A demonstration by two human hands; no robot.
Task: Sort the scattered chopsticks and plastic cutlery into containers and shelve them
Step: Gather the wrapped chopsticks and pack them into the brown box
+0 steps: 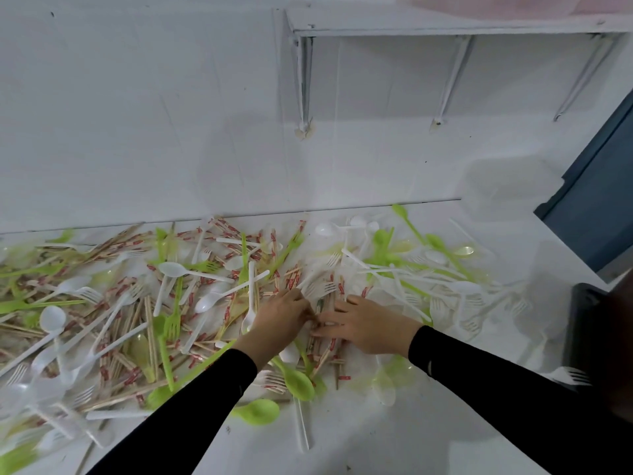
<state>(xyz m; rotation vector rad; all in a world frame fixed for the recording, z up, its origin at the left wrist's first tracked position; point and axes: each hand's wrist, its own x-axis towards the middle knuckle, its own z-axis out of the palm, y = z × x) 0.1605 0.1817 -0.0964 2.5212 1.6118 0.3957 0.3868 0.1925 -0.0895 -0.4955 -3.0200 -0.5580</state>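
Currently I'm at the opening step, I judge: gathering chopsticks [325, 353] out of the mixed heap, with nothing yet put into a container. My left hand [279, 322] has its fingers curled, thumb and fingertips pinching at the paper-sleeved sticks in the middle of the pile. My right hand [364, 325] lies nearly flat just beside it, fingers straight, pressing on the same bunch and gripping nothing. The sticks lie crossed under and over the plastic cutlery [174, 269], all of it spread along the white table [376, 440] against the wall.

Next I'd need to line the sticks up parallel and draw them free without dragging forks along; tines look likely to snag.

Counts: two hands, one shelf [445, 27] above on three brackets [303, 84], and one dark bin [582, 323] at the right edge, though I cannot tell whether it is a container. Two green spoons [298, 383] lie nearest me. Chopsticks, white pieces and green pieces each run to dozens, too tangled to count exactly
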